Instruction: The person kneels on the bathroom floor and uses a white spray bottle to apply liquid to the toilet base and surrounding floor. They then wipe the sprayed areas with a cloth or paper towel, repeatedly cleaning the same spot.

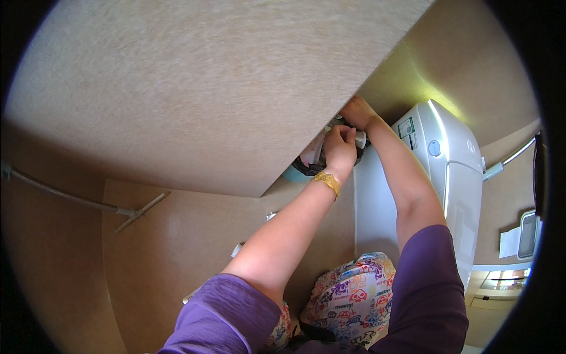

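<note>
A small waste bin with a pale blue wall [295, 175] is lined with a black plastic bag [313, 169], partly hidden by the corner of a beige wall panel. Crumpled whitish and pink waste [311, 152] lies inside. Over the bin, my left hand [340, 148], below a gold bracelet [327, 182], has its fingers curled round a small white cylindrical piece [361, 140]. My right hand [357, 111] reaches past it to the bin's far side. Its fingers are out of sight behind the panel edge, so what they touch cannot be seen.
A beige wall panel [199, 97] stands close on the left, its edge against my hands. To the right is a white toilet [460, 190] with a lit strip. A long-handled floor squeegee [143, 211] leans at left. A paper holder [529, 234] hangs at far right.
</note>
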Motion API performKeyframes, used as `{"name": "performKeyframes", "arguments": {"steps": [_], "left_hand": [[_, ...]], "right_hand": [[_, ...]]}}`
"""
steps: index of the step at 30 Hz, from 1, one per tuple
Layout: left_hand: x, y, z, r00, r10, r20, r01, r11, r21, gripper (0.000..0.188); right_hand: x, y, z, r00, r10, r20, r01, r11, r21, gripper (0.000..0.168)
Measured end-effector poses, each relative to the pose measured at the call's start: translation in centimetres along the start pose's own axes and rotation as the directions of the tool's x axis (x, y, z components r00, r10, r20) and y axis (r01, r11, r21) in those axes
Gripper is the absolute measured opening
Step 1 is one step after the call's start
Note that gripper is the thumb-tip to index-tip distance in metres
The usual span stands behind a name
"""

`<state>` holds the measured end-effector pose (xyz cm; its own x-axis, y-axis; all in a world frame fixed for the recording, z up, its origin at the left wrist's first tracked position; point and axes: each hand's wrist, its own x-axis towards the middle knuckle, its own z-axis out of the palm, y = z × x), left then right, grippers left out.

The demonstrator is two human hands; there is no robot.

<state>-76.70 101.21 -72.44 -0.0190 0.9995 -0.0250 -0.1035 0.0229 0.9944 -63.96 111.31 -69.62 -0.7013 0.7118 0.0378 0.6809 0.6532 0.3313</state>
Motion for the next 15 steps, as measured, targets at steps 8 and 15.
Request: {"name": "performKeyframes", "arguments": {"steps": [8,15], "left_hand": [[0.1,-0.3,0.2,1.000,0.024,-0.014,-0.024,0.999,0.022,0.021],[0.2,-0.6,0.1,0.998,0.055,-0.022,-0.054,0.998,0.034,0.020]], "right_hand": [[0.9,-0.2,-0.1,0.941,0.303,0.150,-0.335,0.900,0.279,0.019],[0.8,-0.5,0.7,0.977,0.213,0.006,-0.204,0.930,0.305,0.017]]}}
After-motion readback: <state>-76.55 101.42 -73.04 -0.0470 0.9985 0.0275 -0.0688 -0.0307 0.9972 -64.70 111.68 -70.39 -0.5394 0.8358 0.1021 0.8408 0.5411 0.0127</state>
